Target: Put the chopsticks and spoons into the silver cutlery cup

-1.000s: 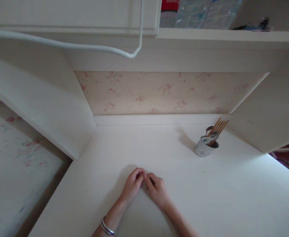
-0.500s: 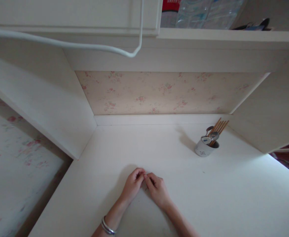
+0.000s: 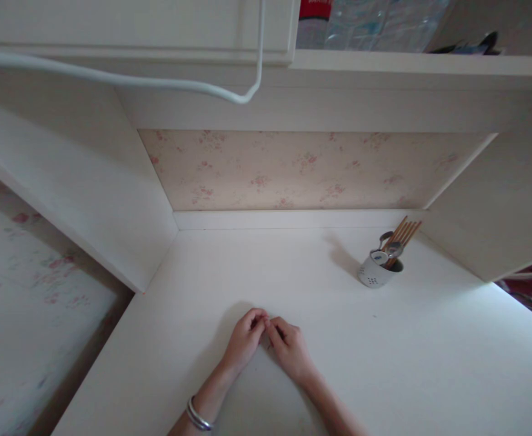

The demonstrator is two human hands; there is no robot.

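Observation:
My left hand [image 3: 244, 340] and my right hand [image 3: 289, 348] rest side by side on the white desk top [image 3: 411, 357], fingertips meeting in the middle. Both have their fingers curled under. I see nothing in either hand, though the palms are hidden. A silver bangle [image 3: 197, 416] circles my left wrist. A white perforated holder [image 3: 375, 272] with chopsticks and spoons stands to the far right of my hands, well apart from them.
A floral back panel [image 3: 293, 172] closes the desk's alcove, with white side walls at left and right. A white cable [image 3: 166, 82] hangs across the upper shelf. Plastic-wrapped bottles [image 3: 375, 21] sit on the shelf above.

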